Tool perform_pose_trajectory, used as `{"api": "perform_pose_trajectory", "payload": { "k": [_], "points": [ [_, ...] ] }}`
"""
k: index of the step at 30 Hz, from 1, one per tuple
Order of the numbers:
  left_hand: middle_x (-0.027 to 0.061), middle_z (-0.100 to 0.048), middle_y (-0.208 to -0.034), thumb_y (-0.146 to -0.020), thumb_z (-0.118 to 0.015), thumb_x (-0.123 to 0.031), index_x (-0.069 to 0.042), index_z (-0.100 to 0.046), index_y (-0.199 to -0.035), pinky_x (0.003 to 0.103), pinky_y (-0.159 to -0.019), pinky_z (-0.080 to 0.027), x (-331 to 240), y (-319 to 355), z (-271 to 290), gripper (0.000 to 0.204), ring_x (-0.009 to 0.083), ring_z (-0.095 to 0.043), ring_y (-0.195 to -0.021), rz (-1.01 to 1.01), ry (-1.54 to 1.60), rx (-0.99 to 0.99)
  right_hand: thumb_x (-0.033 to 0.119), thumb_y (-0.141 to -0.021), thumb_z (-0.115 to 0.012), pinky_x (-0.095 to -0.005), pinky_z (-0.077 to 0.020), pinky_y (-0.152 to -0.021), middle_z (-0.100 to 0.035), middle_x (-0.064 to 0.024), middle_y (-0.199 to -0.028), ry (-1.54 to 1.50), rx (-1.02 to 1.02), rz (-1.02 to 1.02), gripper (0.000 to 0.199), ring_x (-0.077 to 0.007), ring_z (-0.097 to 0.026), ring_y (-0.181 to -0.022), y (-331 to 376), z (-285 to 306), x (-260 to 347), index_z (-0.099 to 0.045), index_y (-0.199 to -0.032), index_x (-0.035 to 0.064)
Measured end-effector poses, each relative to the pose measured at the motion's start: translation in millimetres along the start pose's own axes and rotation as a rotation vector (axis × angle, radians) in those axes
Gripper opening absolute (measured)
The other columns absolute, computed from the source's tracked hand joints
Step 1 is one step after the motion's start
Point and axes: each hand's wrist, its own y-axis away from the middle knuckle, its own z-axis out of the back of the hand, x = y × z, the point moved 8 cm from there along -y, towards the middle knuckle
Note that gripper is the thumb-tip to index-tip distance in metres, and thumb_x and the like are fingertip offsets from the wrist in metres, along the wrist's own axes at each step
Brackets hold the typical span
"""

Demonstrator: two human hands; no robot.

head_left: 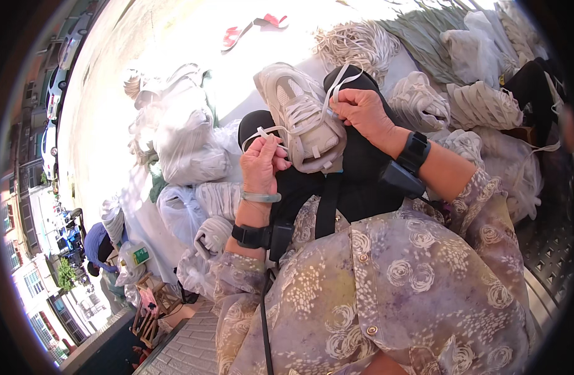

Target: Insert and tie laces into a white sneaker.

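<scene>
A pale grey-white sneaker (309, 134) rests across my lap, between my dark-trousered knees. White shoelace (338, 81) runs through its eyelets, and its two ends spread out to either side. At the shoe's left side, my left hand (260, 164) is closed, pinching one end of the lace between thumb and fingers. My right hand (368, 119) grips the other end at the right side, where the lace loops up above the fingertips. Both hands stay just off the shoe's upper. The part of the lace inside each pinch is hidden by the fingers.
Bundles of shoelaces (357, 49) and paired pale shoes (484, 111) lie to the right. Plastic-wrapped bundles (190, 140) fill the left side. Red-and-white slippers (237, 37) lie beyond. A wooden stool (155, 297) and a person in a blue hat (98, 247) are at far left.
</scene>
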Motion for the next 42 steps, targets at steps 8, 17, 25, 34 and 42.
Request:
{"api": "perform_pose_trajectory", "payload": {
  "k": [8, 17, 25, 34, 42],
  "points": [
    [0.0051, -0.062, -0.072, -0.088, -0.058, -0.015, -0.003, -0.058, -0.091, 0.028, -0.057, -0.054, 15, -3, -6, 0.012, 0.0088, -0.056, -0.052, 0.052, 0.099, 0.065, 0.012, -0.079, -0.061, -0.0258, -0.0381, -0.051, -0.049, -0.0042, -0.054, 0.081, -0.034, 0.1, 0.014, -0.0061, -0.044, -0.053, -1, 1, -1, -0.06, -0.073, -0.0001],
    [0.0034, -0.059, -0.065, -0.086, -0.058, -0.009, -0.002, -0.059, -0.085, 0.019, -0.043, -0.044, 11, -1, -2, 0.008, 0.0054, -0.05, -0.045, -0.008, -0.199, 0.008, 0.007, -0.075, -0.058, -0.0329, -0.0427, -0.056, -0.055, -0.0122, -0.063, 0.378, -0.038, 0.341, 0.006, -0.0268, -0.055, -0.058, 8, -7, 29, -0.056, -0.074, 0.0016],
    [0.0019, -0.055, -0.063, -0.09, -0.052, -0.013, -0.005, -0.054, -0.084, 0.02, -0.043, -0.044, 11, -9, -6, 0.01, 0.0045, -0.046, -0.042, -0.075, -0.222, -0.002, 0.005, -0.076, -0.055, -0.0369, -0.0455, -0.063, -0.057, -0.0137, -0.073, 0.542, 0.025, 0.567, 0.007, -0.0325, -0.058, -0.072, 16, -20, 49, -0.055, -0.082, 0.0019],
    [0.001, -0.054, -0.061, -0.09, -0.05, -0.011, -0.003, -0.055, -0.085, 0.019, -0.042, -0.041, 2, -11, -15, 0.01, 0.0049, -0.045, -0.042, -0.196, -0.384, 0.006, 0.008, -0.075, -0.063, -0.0322, -0.0432, -0.054, -0.055, -0.0101, -0.061, 0.423, 0.1, 0.349, 0.016, -0.0244, -0.056, -0.055, 6, -12, 30, -0.053, -0.087, 0.0028],
    [0.0135, -0.056, -0.061, -0.081, -0.055, -0.006, -0.001, -0.051, -0.076, 0.034, -0.052, -0.044, -9, -12, -18, 0.008, 0.0271, -0.057, -0.055, -0.488, -0.668, -0.084, 0.012, -0.079, -0.062, -0.0283, -0.0419, -0.05, -0.054, -0.0065, -0.057, 0.471, 0.058, 0.366, 0.014, -0.0151, -0.053, -0.051, 6, 3, 26, -0.054, -0.083, 0.002]
  ]
}}
